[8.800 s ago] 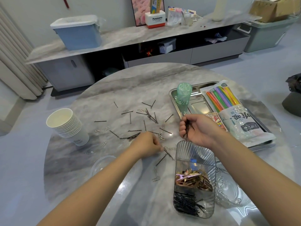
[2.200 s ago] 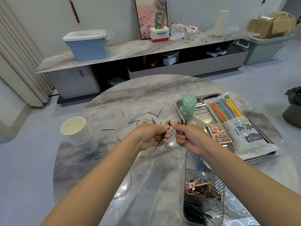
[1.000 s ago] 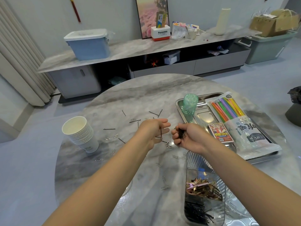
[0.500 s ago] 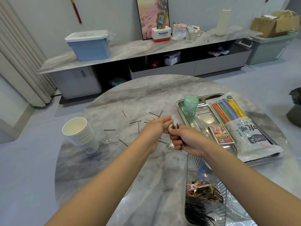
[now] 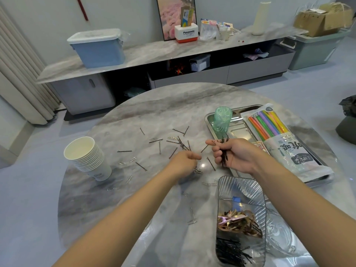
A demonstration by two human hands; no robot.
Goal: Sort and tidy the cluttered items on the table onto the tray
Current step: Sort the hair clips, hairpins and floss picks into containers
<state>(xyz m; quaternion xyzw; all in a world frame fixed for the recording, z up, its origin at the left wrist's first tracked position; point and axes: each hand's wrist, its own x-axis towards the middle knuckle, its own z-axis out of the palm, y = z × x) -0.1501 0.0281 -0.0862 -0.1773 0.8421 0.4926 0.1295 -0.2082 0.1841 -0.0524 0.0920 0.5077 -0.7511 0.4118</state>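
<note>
Right hand (image 5: 234, 156) bunches hairpins (image 5: 224, 153) near the tray (image 5: 209, 120) for one drop; left hand (image 5: 185, 160) reaches beside it, grip unclear

The far half of the desk (image 5: 173, 105) lies bare and open to a reach, while its middle is strewn with flat hairpins (image 5: 181, 142) and paper clips (image 5: 192, 218) that stand no higher than the surface. At the left edge a stack of paper cups (image 5: 86, 158) rises. The right side is crowded by the metal tray (image 5: 209, 120) with an upright green cup (image 5: 221, 120) and a straw packet (image 5: 279, 139), and the near right by a clear divided box (image 5: 240, 189).
</note>
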